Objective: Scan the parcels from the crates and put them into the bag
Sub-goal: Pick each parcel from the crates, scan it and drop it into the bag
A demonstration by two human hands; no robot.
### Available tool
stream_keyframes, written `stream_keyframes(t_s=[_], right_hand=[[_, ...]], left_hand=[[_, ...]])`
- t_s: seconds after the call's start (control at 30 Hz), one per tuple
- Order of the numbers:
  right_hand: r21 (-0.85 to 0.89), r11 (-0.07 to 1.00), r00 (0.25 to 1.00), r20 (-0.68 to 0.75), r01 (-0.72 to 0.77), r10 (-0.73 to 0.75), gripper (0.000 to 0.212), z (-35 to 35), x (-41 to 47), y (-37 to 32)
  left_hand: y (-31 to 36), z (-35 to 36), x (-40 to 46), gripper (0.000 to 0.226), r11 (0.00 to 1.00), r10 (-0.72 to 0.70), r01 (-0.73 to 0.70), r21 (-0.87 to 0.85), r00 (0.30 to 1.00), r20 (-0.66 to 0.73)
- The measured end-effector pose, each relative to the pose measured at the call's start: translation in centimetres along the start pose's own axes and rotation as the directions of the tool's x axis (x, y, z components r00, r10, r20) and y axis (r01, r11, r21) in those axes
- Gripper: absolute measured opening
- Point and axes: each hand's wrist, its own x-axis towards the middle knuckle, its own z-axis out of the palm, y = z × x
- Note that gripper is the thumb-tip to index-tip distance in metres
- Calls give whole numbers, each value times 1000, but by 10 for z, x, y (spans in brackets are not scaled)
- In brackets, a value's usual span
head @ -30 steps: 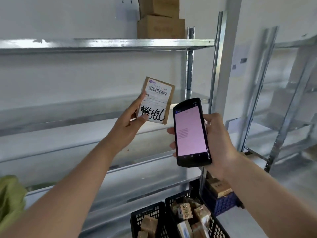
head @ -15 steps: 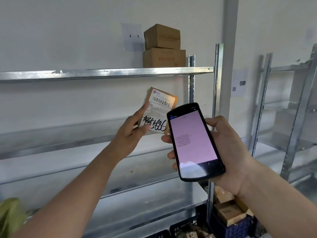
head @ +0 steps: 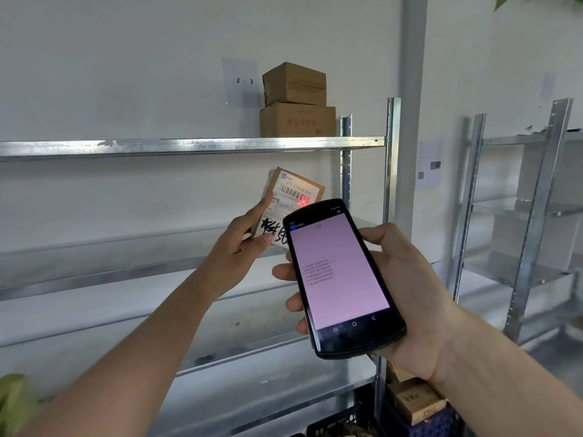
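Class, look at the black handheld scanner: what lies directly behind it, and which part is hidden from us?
Behind the scanner is the labelled parcel in the left hand. Its barcode and red scan light show; the scanner covers its lower right corner and the end of the handwritten marking.

Metal shelf (head: 189, 146): two cardboard boxes (head: 296, 102) stacked at right end of top level.

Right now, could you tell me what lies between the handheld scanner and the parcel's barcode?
Only air in the head view: the scanner throws red light onto the parcel.
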Motion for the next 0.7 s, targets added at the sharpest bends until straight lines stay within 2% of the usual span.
stream_keyframes(t_s=[0.33, 0.53, 0.7], right_hand=[[-20, 1000, 1000, 11, 1, -1, 61, 27, -23, -5], [30, 999, 1000, 15, 12, -13, 68, 37, -41, -11], [32, 998, 998, 6, 59, -60, 62, 36, -38, -6]], left_hand=[[15, -9, -7, 62, 995, -72, 73, -74, 997, 17], [20, -12, -11, 61, 997, -33, 34, -74, 999, 4], [31, -11, -23, 63, 989, -34, 30, -145, 999, -29]])
